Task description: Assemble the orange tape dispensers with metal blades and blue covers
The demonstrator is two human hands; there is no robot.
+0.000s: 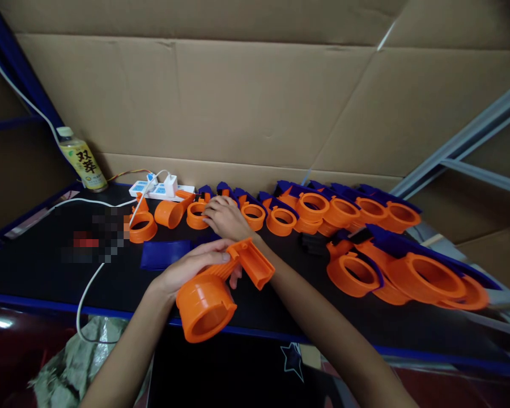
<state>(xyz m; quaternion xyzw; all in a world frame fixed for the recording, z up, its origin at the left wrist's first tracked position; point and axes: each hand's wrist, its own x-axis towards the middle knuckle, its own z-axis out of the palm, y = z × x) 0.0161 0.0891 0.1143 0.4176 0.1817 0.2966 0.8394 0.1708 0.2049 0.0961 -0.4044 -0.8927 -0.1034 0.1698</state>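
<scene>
My left hand (202, 258) is closed around the ribbed handle of an orange tape dispenser body (206, 309), held above the table's front edge. Its round ring faces down toward me, and a box-shaped end sticks out to the right. Beyond it, my right hand (227, 218) reaches over the back row, its forearm passing behind the held piece. The right fingers are loosely bent, with nothing visible in them. They lie beside an orange tape dispenser (195, 216) with a blue part. Flat blue plates (165, 255) lie left of my left hand.
Several orange-and-blue tape dispensers (340, 212) line the back, with more at the right (429, 277). Two orange bodies (169, 214) lie at the left. A power strip (153, 187), a drink bottle (83, 161) and a white cable (83, 303) are there too. Cardboard (238, 102) walls the back.
</scene>
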